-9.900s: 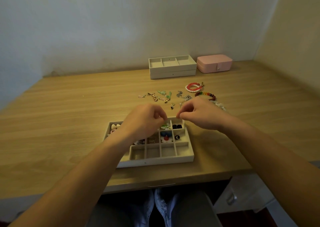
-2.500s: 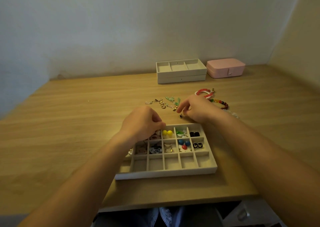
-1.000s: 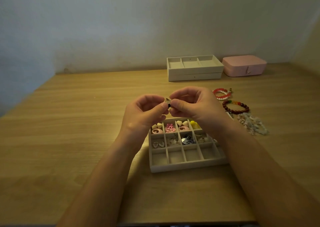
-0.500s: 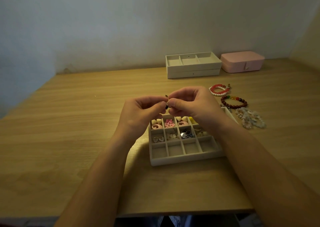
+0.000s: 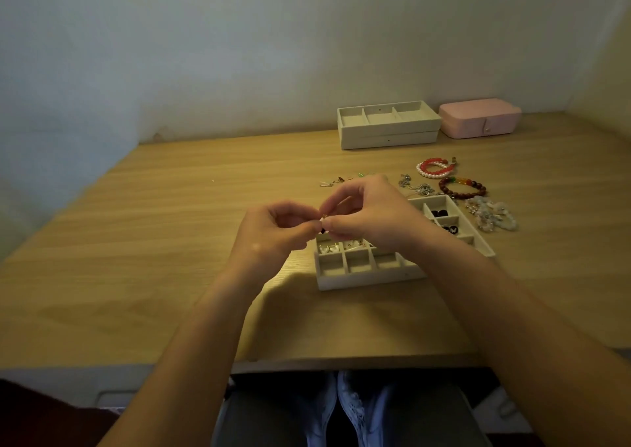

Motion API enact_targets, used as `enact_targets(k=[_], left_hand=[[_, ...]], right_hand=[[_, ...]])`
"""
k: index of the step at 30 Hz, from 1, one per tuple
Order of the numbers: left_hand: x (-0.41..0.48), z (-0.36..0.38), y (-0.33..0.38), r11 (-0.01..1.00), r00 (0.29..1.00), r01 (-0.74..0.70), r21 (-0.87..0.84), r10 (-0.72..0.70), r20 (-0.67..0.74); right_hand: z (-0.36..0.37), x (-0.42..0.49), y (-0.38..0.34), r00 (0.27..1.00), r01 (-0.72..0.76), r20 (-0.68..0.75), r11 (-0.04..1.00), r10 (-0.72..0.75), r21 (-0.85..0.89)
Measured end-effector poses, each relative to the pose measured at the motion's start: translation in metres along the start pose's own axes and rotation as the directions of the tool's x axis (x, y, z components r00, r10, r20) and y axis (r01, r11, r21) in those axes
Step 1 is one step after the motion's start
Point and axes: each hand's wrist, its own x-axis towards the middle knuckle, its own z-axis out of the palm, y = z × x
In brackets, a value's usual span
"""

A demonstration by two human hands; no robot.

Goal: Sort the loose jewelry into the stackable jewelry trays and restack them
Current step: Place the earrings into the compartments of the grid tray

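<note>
Fingers point(image 5: 309, 233) of left hand point(image 5: 273, 231) and right hand point(image 5: 368, 218) pinched tip to tip on a small earring point(image 5: 322, 230), dark with a gold glint, held just above the left side of the compartment tray point(image 5: 362, 279). Tray pale and gridded, far cells hidden behind the right hand, black pieces in the right-hand cells. Farther back on the tabletop point(image 5: 170, 242): loose earrings point(image 5: 333, 182), red-and-pearl bracelet point(image 5: 433, 170), dark beaded bracelet point(image 5: 461, 189), pale crystal bracelet point(image 5: 491, 216), stacked trays point(image 5: 389, 132), pink box point(image 5: 478, 119). Wrists raised, forearms converging.

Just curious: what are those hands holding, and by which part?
The left hand and right hand pinch a tiny dark piece between them; which part cannot be told.
</note>
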Motion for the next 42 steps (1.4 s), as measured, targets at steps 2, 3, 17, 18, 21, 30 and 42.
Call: enact_targets(k=[2,3,17,18,21,30,42], left_hand=[[-0.007,-0.002,0.0,0.998,0.998,0.057,-0.033,-0.056,0.019],[-0.009,-0.003,0.001,0.996,0.997,0.077,-0.045,-0.076,0.027],[-0.012,0.0,0.002,0.99,0.995,0.104,-0.098,-0.103,0.019],[-0.013,0.001,0.002,0.989,0.994,0.109,-0.104,-0.107,0.022],[-0.014,0.001,0.0,0.984,0.991,0.133,-0.119,-0.131,0.028],[-0.014,-0.004,-0.014,0.977,0.977,0.213,0.015,-0.213,-0.027],[-0.014,-0.005,-0.012,0.964,0.964,0.267,0.011,-0.267,0.014]], right_hand=[[0.001,-0.002,-0.005,0.999,-0.026,0.033,0.998,0.028,-0.057],[0.001,-0.002,-0.006,0.999,-0.033,0.039,0.995,0.037,-0.092],[-0.004,-0.009,-0.016,0.994,-0.035,0.093,0.984,0.052,-0.176],[-0.004,-0.009,-0.015,0.994,-0.049,0.093,0.985,0.065,-0.167],[-0.002,-0.008,-0.011,0.992,-0.08,0.082,0.984,0.093,-0.158],[0.011,-0.007,0.001,0.988,-0.083,0.092,0.921,0.127,-0.381],[0.029,-0.007,0.006,0.995,-0.073,0.016,0.834,0.098,-0.547]])
